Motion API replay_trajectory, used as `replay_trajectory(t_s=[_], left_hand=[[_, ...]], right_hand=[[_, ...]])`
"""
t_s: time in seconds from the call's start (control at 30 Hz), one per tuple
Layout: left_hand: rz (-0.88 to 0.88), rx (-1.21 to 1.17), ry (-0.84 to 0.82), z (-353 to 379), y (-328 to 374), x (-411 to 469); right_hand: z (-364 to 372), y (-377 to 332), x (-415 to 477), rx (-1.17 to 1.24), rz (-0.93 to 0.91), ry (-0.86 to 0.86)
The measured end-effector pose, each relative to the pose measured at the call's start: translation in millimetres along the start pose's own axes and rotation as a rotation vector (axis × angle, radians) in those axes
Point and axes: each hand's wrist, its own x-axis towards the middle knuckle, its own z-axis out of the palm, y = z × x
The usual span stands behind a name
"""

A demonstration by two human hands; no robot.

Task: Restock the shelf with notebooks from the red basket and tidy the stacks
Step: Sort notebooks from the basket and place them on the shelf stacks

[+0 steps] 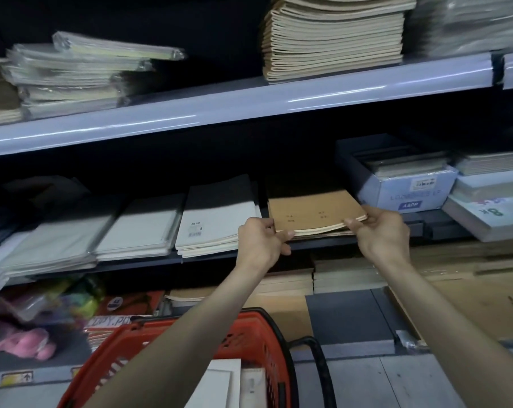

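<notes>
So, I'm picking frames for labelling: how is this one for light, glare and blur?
Head view: dim, shelf recesses nearly black; glare streaks along the upper shelf edge; the lower-left stacks smear with blur; shelf lines bow from the wide lens; the left hand, right hand and brown notebooks they pinch read fairly sharp.

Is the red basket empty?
No, pale notebooks lie inside the red basket.

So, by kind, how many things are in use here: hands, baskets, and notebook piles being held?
Hands: 2 (left hand, right hand)
Red basket: 1
Brown notebook pile, gripped by both hands: 1
Total: 4
</notes>
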Motion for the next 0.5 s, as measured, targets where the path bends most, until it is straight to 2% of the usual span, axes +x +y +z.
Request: replay_trajectory(t_s=[0.1, 0.27, 0.4, 0.5], left_hand=[[0.016, 0.088, 0.043, 5, -8, 7], [0.012, 0.09, 0.073, 6, -14, 9], [0.013, 0.106, 0.029, -1, -13, 2], [0.084, 0.163, 0.022, -17, -16, -10]], right_hand=[[4, 6, 5, -0.097, -0.04, 0.022], [8, 16, 9, -0.179, -0.111, 0.021], [9, 15, 7, -0.226, -0.055, -0.034], [8, 13, -6, -0.313, -0.02, -0.003]])
